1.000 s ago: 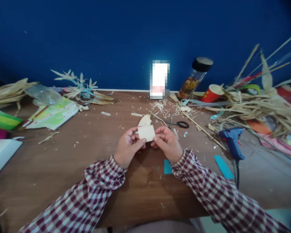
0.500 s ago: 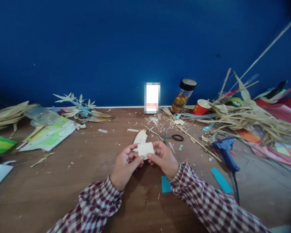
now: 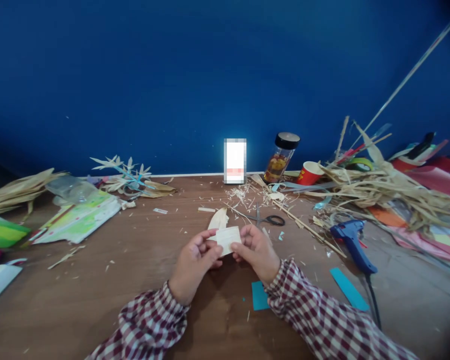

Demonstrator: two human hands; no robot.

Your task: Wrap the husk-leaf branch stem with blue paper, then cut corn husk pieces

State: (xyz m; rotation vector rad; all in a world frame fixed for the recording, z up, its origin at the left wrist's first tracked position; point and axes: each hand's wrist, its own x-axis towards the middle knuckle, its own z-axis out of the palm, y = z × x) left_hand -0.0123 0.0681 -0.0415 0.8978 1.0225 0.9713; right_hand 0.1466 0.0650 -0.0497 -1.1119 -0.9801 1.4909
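Observation:
Both my hands hold a small pale rectangular piece of dried husk (image 3: 228, 239) just above the brown table (image 3: 97, 290). My left hand (image 3: 195, 265) pinches its left edge between thumb and fingers. My right hand (image 3: 257, 252) pinches its right edge. A pointed pale husk piece (image 3: 217, 219) lies on the table right behind the held piece. Black-handled scissors (image 3: 270, 219) lie a little beyond my right hand. Checked red-and-white sleeves cover both my forearms.
A blue glue gun (image 3: 350, 237) with its cord lies at right beside blue paper strips (image 3: 348, 289) (image 3: 259, 296). A heap of dried husks (image 3: 378, 190), a red cup (image 3: 309, 173) and a jar (image 3: 280, 158) stand behind. Coloured paper (image 3: 78, 220) and husk flowers (image 3: 125, 175) lie at left.
The camera has tilted upward, so the hands and table sit lower in view. The held husk piece has turned slightly between my fingers.

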